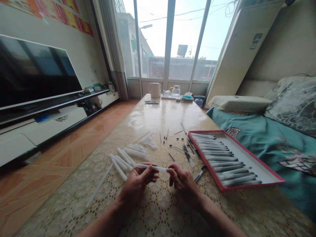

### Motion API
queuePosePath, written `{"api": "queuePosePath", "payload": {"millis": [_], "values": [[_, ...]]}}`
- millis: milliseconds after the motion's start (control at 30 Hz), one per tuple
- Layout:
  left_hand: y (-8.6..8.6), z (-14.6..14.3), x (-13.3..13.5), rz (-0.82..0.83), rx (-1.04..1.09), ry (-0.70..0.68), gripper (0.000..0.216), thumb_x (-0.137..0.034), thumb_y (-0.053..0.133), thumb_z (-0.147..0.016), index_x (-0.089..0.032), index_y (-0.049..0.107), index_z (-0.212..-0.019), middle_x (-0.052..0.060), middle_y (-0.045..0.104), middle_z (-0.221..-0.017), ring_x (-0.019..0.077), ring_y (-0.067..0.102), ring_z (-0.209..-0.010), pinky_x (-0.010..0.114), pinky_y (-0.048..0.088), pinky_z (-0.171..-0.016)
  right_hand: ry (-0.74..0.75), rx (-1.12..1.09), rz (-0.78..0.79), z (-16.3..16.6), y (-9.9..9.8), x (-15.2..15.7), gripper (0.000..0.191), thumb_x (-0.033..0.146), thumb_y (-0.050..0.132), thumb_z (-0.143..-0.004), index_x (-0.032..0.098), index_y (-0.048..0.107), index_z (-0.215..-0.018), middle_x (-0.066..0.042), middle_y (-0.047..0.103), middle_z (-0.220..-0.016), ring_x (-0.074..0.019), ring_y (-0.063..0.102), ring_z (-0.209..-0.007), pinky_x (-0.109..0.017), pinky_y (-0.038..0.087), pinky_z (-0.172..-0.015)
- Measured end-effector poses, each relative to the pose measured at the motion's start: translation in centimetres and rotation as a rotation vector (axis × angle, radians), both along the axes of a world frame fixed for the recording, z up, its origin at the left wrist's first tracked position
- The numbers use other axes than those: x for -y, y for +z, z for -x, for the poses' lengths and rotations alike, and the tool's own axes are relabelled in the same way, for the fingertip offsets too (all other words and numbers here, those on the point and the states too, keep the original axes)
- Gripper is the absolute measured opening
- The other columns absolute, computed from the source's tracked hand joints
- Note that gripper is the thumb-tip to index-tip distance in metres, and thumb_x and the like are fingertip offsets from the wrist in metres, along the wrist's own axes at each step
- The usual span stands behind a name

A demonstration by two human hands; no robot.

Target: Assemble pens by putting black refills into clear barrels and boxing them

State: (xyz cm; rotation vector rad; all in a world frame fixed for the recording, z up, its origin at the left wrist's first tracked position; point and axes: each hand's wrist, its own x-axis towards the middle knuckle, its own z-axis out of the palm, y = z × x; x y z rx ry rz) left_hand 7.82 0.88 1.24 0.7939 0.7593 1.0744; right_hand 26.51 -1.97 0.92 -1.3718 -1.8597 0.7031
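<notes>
Across the front of the table, my left hand (142, 176) is closed around a whitish translucent pen barrel (161, 169) with a dark inside line. At its right end, the fingers of my right hand (181, 177) pinch a small dark tip, mostly hidden by the fingertips. Several empty white barrels (120, 161) lie just beyond my left hand. Past my right hand are thin ink refills (170, 154), small black plugs (170, 145) and a bunch of black pen caps (186, 153). A pink-edged box lid (274, 181) on the right holds rows of pens (227, 158) with dark ends.
The long table (158, 121) has a patterned cover. At its far end stand a white jug (155, 90), a glass pitcher (176, 91) and a tissue pack (187, 97). A teal-covered sofa (249, 131) borders the right side; a TV cabinet (61, 121) runs along the left wall.
</notes>
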Motion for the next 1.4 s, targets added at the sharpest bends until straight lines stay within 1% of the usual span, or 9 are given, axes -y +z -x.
{"api": "queuePosePath", "payload": {"millis": [100, 267, 467, 633, 700, 833, 1033, 1300, 1400], "values": [[-0.12, 0.00, -0.12, -0.001, -0.012, 0.006, 0.025, -0.032, 0.078, -0.067, -0.012, 0.072, -0.082, 0.007, 0.073, -0.067, 0.0138, 0.065, -0.059, 0.022, 0.050, -0.056, 0.012, -0.007, -0.004, -0.01, -0.03, -0.05, 0.026, 0.040, 0.034, -0.095, 0.020, 0.050, -0.091, 0.002, 0.063, -0.060, -0.0109, 0.054, -0.049, -0.020, 0.036, -0.051], [-0.10, 0.00, -0.12, -0.015, -0.006, -0.015, 0.024, -0.031, 0.078, -0.068, -0.012, 0.072, -0.082, 0.007, 0.073, -0.069, 0.0134, 0.065, -0.058, 0.021, 0.049, -0.054, 0.019, -0.002, 0.021, -0.06, -0.30, -0.07, 0.037, 0.042, 0.028, -0.097, 0.020, 0.048, -0.074, 0.001, 0.061, -0.057, -0.0102, 0.052, -0.047, -0.020, 0.035, -0.050], [0.10, -0.01, -0.01, 0.004, -0.012, 0.018, 0.028, -0.032, 0.080, -0.065, -0.011, 0.072, -0.081, 0.007, 0.073, -0.069, 0.0135, 0.065, -0.058, 0.022, 0.050, -0.055, 0.030, 0.000, 0.010, -0.06, -0.12, 0.06, 0.027, 0.040, 0.032, -0.096, 0.020, 0.049, -0.090, 0.002, 0.063, -0.059, -0.0106, 0.053, -0.049, -0.020, 0.035, -0.052], [0.02, 0.04, 0.00, 0.000, -0.018, -0.009, 0.026, -0.031, 0.079, -0.066, -0.012, 0.072, -0.082, 0.006, 0.073, -0.068, 0.0132, 0.065, -0.057, 0.022, 0.049, -0.054, 0.013, 0.026, 0.017, 0.02, -0.27, 0.00, 0.040, 0.041, 0.027, -0.097, 0.020, 0.047, -0.070, 0.001, 0.061, -0.056, -0.0107, 0.053, -0.049, -0.020, 0.034, -0.051], [0.01, 0.01, 0.01, -0.007, -0.020, 0.000, 0.026, -0.031, 0.079, -0.066, -0.012, 0.072, -0.082, 0.007, 0.073, -0.069, 0.0133, 0.065, -0.057, 0.022, 0.049, -0.054, 0.011, 0.015, 0.006, 0.01, -0.42, -0.09, 0.039, 0.042, 0.028, -0.097, 0.020, 0.049, -0.072, 0.001, 0.061, -0.056, -0.0110, 0.054, -0.050, -0.020, 0.034, -0.051], [-0.02, -0.03, -0.03, -0.009, -0.020, 0.017, 0.027, -0.032, 0.079, -0.065, -0.012, 0.072, -0.082, 0.006, 0.073, -0.070, 0.0131, 0.065, -0.058, 0.021, 0.049, -0.054, 0.020, -0.005, -0.001, -0.05, -0.49, -0.17, 0.031, 0.042, 0.031, -0.096, 0.020, 0.050, -0.084, 0.002, 0.063, -0.057, -0.0116, 0.056, -0.050, -0.020, 0.036, -0.052], [-0.21, 0.12, -0.08, -0.031, -0.016, -0.043, 0.025, -0.032, 0.077, -0.068, -0.013, 0.072, -0.083, 0.007, 0.073, -0.071, 0.0133, 0.065, -0.059, 0.022, 0.047, -0.054, 0.038, 0.013, 0.017, -0.04, -0.28, 0.07, 0.039, 0.043, 0.026, -0.098, 0.022, 0.045, -0.071, 0.001, 0.061, -0.054, -0.0114, 0.055, -0.048, -0.021, 0.037, -0.052], [-0.82, 0.19, -0.11, -0.092, -0.010, -0.086, 0.020, -0.030, 0.072, -0.074, -0.013, 0.071, -0.086, 0.007, 0.073, -0.073, 0.0137, 0.064, -0.060, 0.022, 0.047, -0.054, 0.044, -0.133, 0.117, 0.24, -0.20, 0.30, 0.044, 0.047, 0.026, -0.097, 0.022, 0.042, -0.066, 0.002, 0.056, -0.042, -0.0105, 0.049, -0.036, -0.020, 0.036, -0.046], [-0.77, 0.23, -0.11, -0.109, -0.027, -0.091, 0.019, -0.030, 0.070, -0.076, -0.014, 0.071, -0.087, 0.007, 0.073, -0.075, 0.0142, 0.065, -0.061, 0.023, 0.048, -0.054, -0.007, -0.097, 0.074, 0.15, 0.12, 0.36, 0.045, 0.046, 0.026, -0.097, 0.021, 0.045, -0.066, 0.001, 0.058, -0.046, -0.0108, 0.051, -0.041, -0.021, 0.037, -0.049]]}}
